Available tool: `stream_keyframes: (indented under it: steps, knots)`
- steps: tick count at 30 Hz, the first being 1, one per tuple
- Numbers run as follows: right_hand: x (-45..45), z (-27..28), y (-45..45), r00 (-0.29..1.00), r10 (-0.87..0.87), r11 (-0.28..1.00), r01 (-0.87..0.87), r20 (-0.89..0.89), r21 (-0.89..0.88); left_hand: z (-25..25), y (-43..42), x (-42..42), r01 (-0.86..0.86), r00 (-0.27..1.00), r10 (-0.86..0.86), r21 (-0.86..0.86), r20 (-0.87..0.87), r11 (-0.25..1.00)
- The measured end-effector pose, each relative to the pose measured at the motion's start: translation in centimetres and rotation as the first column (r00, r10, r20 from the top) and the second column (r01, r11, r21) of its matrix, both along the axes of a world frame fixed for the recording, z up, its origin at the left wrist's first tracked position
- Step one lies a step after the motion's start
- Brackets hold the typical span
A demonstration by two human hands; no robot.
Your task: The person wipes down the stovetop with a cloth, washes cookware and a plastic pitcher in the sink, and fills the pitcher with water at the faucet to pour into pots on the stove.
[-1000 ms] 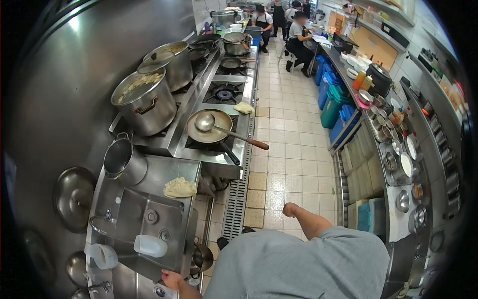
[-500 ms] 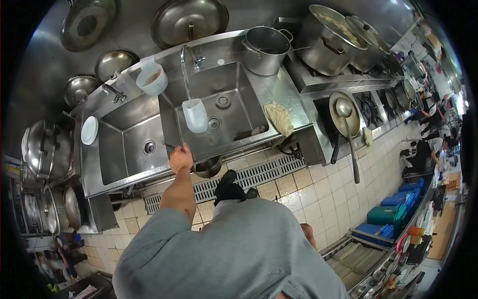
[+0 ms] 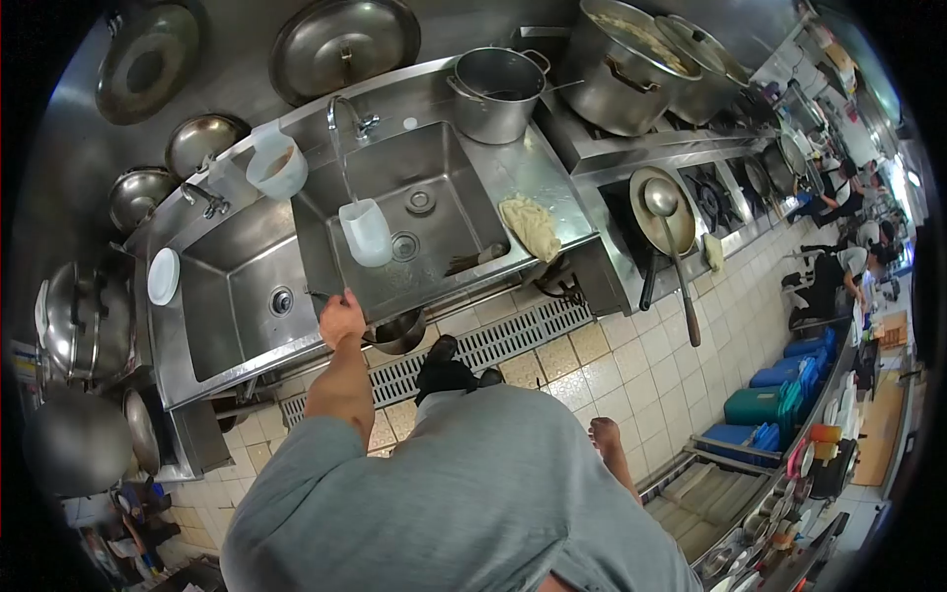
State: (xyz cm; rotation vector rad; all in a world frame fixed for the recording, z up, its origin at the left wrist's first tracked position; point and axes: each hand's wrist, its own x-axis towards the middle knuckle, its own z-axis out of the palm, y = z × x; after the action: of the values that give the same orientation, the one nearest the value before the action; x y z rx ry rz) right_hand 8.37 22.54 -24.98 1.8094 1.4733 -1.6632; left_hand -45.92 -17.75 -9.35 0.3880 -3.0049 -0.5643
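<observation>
My left hand (image 3: pixel 342 318) is closed at the front edge of the sink, around a thin dark handle (image 3: pixel 314 294) whose end sticks out past the fingers. Just right of that hand, at the sink's front edge, is a round metal pan (image 3: pixel 400 333); I cannot tell whether the handle belongs to it. Behind, a white plastic jug (image 3: pixel 366 235) lies tilted in the right sink basin (image 3: pixel 449 163), with water from the faucet (image 3: pixel 345 116) running into it. My right hand (image 3: pixel 604 431) hangs by my side above the tiled floor, its fingers curled with nothing visible in them.
A pale cloth (image 3: pixel 531 228) and a deep pot (image 3: pixel 500 94) sit on the counter right of the basin. Further right, a wok (image 3: pixel 646 222) with a ladle (image 3: pixel 663 197) rests on the stove. Several lidded bins (image 3: pixel 755 407) line the floor. Other people work at far right.
My view has shifted, so the sinks and stove sit a little further left. My right hand has come into fuller view. The left hand keeps its grip at the sink edge; water still runs.
</observation>
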Motion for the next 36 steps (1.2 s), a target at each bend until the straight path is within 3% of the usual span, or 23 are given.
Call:
stream_keyframes:
  steps: [3,6,9,15,18,21,24,34,36]
  knots:
    - [1.3,-1.7,-0.6,1.0,-0.014,1.0,0.013,-0.006,-0.021,-1.0,-0.3,-0.2,0.0,1.0,0.0,-0.004,-0.01,1.0]
    - [8.1,-12.0,0.6,0.894,0.438,0.873,-0.398,-0.095,0.28,-0.3,0.3,0.0,0.011,0.999,-0.012,0.009,0.042,1.0]
    - [1.7,0.8,-2.6,0.992,-0.017,0.999,0.014,0.125,0.029,0.6,0.9,0.5,0.013,0.999,-0.014,0.015,0.042,1.0]
    - [0.8,2.2,-2.7,0.993,-0.026,0.999,0.022,0.118,0.032,0.7,1.1,0.7,0.018,0.999,-0.018,-0.012,0.027,1.0]
    - [9.9,-15.1,0.3,0.935,0.325,0.932,-0.291,-0.145,0.216,0.2,0.9,0.5,0.024,1.0,-0.024,-0.02,0.016,1.0]
    - [1.5,0.4,-2.2,0.992,0.077,0.996,-0.081,0.098,0.033,0.4,1.0,0.6,0.012,1.0,-0.011,-0.024,0.03,1.0]
    - [1.1,1.3,-2.5,0.99,0.007,0.999,-0.014,0.14,0.048,0.7,1.1,0.6,0.011,0.999,-0.01,-0.027,0.04,1.0]
    - [1.7,1.4,-2.8,0.988,0.007,0.995,-0.021,0.153,0.094,0.7,0.9,0.6,0.019,0.999,-0.019,0.001,0.034,1.0]
    - [1.7,1.3,-2.7,0.991,-0.003,0.999,-0.001,0.132,0.035,0.2,0.8,0.5,0.027,1.0,-0.027,0.0,-0.004,1.0]
